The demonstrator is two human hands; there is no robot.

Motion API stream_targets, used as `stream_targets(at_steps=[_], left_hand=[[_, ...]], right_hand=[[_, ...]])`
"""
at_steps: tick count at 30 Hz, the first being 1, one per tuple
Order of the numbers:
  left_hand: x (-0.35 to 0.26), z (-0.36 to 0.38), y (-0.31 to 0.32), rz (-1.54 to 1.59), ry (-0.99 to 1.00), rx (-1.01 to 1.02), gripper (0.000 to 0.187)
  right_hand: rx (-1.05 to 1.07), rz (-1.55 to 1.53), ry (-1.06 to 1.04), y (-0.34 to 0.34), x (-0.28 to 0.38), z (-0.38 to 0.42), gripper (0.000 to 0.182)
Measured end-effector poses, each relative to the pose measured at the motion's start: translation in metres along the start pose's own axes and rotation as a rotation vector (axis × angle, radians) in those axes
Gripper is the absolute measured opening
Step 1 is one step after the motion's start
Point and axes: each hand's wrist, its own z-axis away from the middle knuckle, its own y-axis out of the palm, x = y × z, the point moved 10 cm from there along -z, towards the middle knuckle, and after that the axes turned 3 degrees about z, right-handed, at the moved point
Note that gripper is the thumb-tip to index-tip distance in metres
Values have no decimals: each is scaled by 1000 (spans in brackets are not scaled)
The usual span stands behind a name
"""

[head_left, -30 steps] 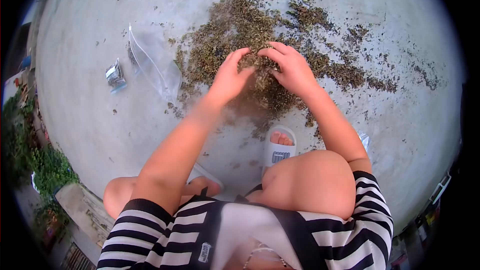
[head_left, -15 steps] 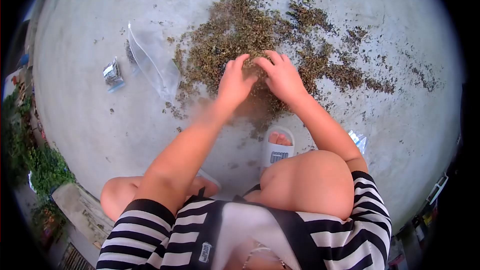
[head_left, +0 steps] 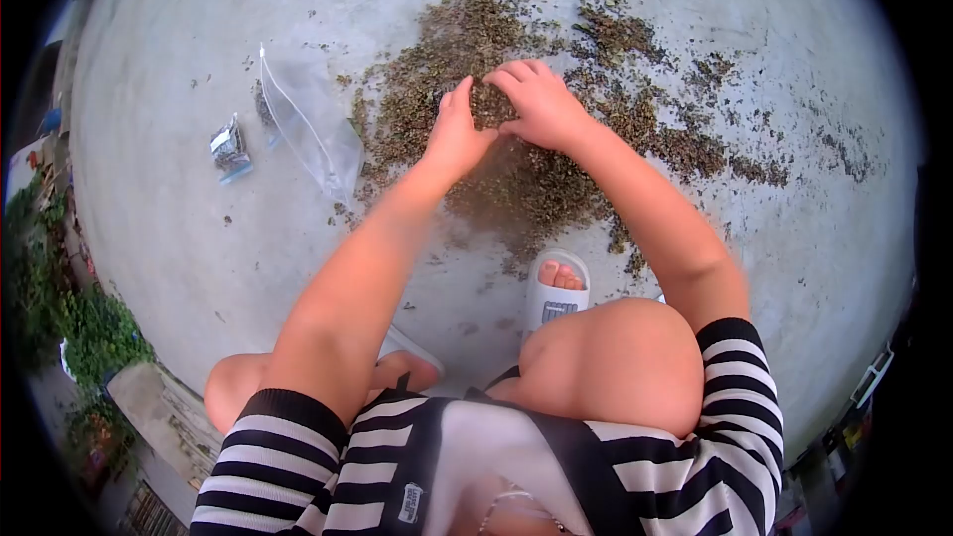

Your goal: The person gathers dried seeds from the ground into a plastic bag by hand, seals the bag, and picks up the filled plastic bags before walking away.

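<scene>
A loose heap of small brown-green dried plant bits (head_left: 526, 194) is spread over the pale concrete floor. Over its middle hangs my left hand (head_left: 458, 136), its thumb pointing right and its fingers apart. My right hand (head_left: 546, 107) is just beside it, with its fingers stretched to the left and its thumb close to the left thumb. Both palms face the heap, and no held bits show in either hand. Whether the fingertips touch the heap I cannot tell. A clear zip bag (head_left: 316, 129) lies left of the heap.
A small filled clear packet (head_left: 229, 150) lies farther left, with dark bits near the zip bag. Scattered crumbs reach across the floor (head_left: 794, 238) to the right. My white slide sandal (head_left: 558, 288) is just below the heap. Green plants (head_left: 99, 337) grow at the left edge.
Both hands have moved up and away from my body over the heap, the right one most clearly. The bits that were between the cupped fingers no longer show there.
</scene>
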Motion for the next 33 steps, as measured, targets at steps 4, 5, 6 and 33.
stream_targets(at_steps=[4, 5, 6, 33], left_hand=[[-17, 41, -6, 226, 61, 61, 109], [-8, 52, 6, 344, 108, 124, 106], [-15, 65, 5, 209, 147, 169, 104], [-40, 109, -171, -184, -71, -557, 40]], right_hand=[[-244, 31, -30, -39, 41, 52, 101], [-272, 65, 5, -47, 51, 65, 104], [-159, 121, 69, -36, 53, 71, 113], [-235, -1482, 427, -70, -10, 72, 51]])
